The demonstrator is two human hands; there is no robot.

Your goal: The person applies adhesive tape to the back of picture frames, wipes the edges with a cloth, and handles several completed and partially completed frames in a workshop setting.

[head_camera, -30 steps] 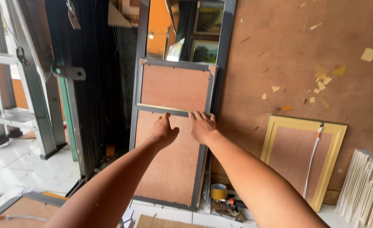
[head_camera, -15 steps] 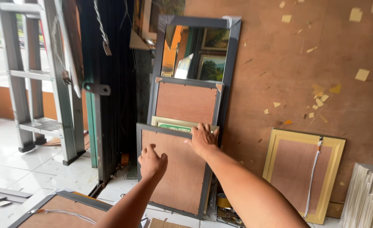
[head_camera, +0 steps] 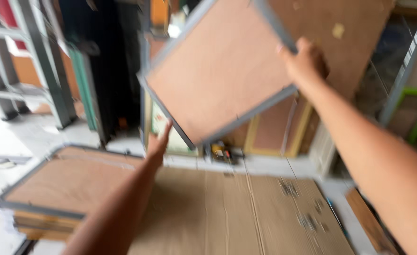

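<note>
Head view: right hand grip closed on tilted framed panel's edge, left hand open beneath.

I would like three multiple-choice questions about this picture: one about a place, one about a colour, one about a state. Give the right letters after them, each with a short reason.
1. Where does the stack of flat brown-backed frames lie?
A. lower left, on the floor
B. upper right, on a shelf
C. hanging from the ladder

2. What colour is the rim of the brown board-backed rectangular frame held in the air?
A. red
B. grey
C. white

3. How is this raised frame positioned?
A. flat on the cardboard
B. upright against the wall
C. tilted, off the ground

Answers:
1 A: the stack rests low at the left, beside the flat cardboard sheet.
2 B: its thin edge looks grey.
3 C: the right hand has a grip on its upper edge, the left hand is at its lower corner, and it hangs slanted.
</note>
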